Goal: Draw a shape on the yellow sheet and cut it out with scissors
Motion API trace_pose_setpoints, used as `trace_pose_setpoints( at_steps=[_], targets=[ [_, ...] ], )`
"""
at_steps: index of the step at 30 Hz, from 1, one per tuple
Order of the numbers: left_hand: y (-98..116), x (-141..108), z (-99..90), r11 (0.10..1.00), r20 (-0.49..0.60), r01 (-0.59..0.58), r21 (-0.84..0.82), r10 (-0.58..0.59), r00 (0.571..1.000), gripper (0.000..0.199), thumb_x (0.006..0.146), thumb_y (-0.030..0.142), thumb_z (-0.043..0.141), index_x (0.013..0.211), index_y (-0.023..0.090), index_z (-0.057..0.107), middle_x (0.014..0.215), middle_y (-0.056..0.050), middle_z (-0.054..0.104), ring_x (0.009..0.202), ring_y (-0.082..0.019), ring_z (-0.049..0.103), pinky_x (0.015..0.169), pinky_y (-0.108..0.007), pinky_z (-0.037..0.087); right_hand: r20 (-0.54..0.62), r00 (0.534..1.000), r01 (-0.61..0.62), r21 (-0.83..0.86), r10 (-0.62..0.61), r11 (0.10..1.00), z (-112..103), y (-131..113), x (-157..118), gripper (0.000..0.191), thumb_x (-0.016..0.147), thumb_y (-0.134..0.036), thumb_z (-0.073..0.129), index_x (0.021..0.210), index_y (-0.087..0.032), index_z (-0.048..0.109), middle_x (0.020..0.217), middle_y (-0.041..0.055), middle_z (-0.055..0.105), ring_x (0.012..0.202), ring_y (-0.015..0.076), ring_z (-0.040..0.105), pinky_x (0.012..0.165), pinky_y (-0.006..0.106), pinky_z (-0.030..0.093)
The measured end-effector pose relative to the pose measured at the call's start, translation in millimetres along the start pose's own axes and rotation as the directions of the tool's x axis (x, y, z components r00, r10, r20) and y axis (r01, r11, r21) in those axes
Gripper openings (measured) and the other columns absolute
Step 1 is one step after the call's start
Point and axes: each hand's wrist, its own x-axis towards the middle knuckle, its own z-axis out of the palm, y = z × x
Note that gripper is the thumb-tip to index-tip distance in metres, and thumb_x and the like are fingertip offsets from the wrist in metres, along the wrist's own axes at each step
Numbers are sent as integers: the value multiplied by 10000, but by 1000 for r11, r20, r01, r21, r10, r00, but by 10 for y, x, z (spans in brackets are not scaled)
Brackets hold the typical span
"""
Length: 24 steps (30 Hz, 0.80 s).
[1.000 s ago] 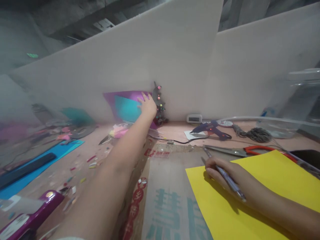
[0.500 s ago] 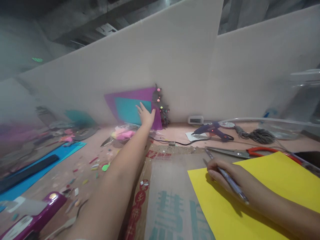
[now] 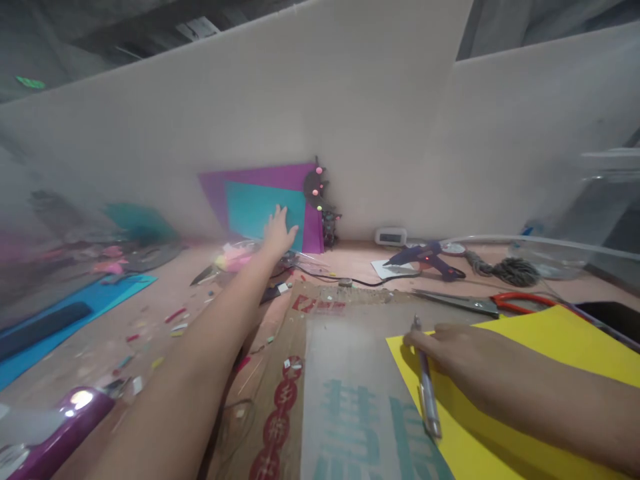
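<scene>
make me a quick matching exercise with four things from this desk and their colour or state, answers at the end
1. left hand
2. right hand
3. scissors
4. glue gun

A. silver and orange-red
B. holding the pen
C. dark purple
D. fingers spread, at the turquoise sheet

Pairs: 1-D, 2-B, 3-A, 4-C

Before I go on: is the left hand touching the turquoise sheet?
Cannot tell. The head view shows the left hand overlapping the turquoise sheet, but looks from behind the hand, so neither contact nor a gap shows plainly.
</scene>
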Motion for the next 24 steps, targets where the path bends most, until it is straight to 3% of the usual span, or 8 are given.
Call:
trace_pose_setpoints(
  at_steps=[4,6,9,12,17,20,22,24],
  targets=[
    [-30,-39,3,1000,2,19,-22,-19,1000,697,929,333,549,1547,130,299,1663,-156,166,1495,-411,236,1185,-562,275,50,998,35,-6,-35,999,-231,-238,682,281,919,-264,489,1081,-207,712,917,82,747,778,197,673,672,274,460],
    [-40,-42,10,999,0,26,-32,-26,1000,696,929,336,544,1546,127,299,1662,-161,170,1493,-408,244,1185,-555,279,-35,999,-8,68,10,998,-279,-316,1183,282,936,-312,510,1075,-194,725,1021,85,755,867,198,682,721,265,467],
    [-52,-34,11,999,-1,29,-41,-29,1000,692,927,342,544,1543,139,304,1661,-162,173,1494,-393,252,1184,-552,286,-102,975,-164,271,198,949,-182,-339,1923,240,912,-258,590,1082,-178,740,1129,75,747,1025,206,668,819,241,462],
    [-63,-34,-2,999,0,32,-39,-32,999,687,926,346,543,1542,154,306,1660,-159,176,1496,-376,260,1181,-557,292,-51,942,-299,320,331,899,60,-305,2442,256,935,-283,586,955,-85,748,949,125,751,908,253,691,780,298,497],
    [-60,-83,-51,1000,35,26,-3,-25,999,697,940,310,530,1548,88,272,1661,-182,148,1497,-293,292,1196,-411,318,-18,895,-395,434,446,810,464,-255,2865,374,951,-375,609,1247,-147,602,1239,107,626,1052,233,641,884,432,559],
    [-20,-119,-100,998,91,30,53,-35,995,706,937,302,549,1550,83,276,1666,-181,123,1463,-270,366,1170,-336,355,-35,882,-392,499,470,773,600,-222,3037,416,989,-433,527,1196,-88,632,1094,147,689,917,212,683,781,340,555],
    [24,-126,-138,991,146,67,116,-83,986,677,912,303,592,1516,96,366,1642,-206,210,1403,-313,451,1125,-377,408,-40,878,-386,531,478,754,658,-195,3133,477,1011,-466,461,1121,-50,666,983,157,710,843,204,694,727,298,538],
    [73,-116,-175,974,225,118,193,-161,961,591,841,300,689,1384,109,554,1509,-245,453,1305,-372,543,1059,-437,459,-29,875,-390,551,484,738,705,-165,3202,424,1002,-444,492,1132,-78,662,1042,134,698,902,208,685,772,322,552]
  ],
)
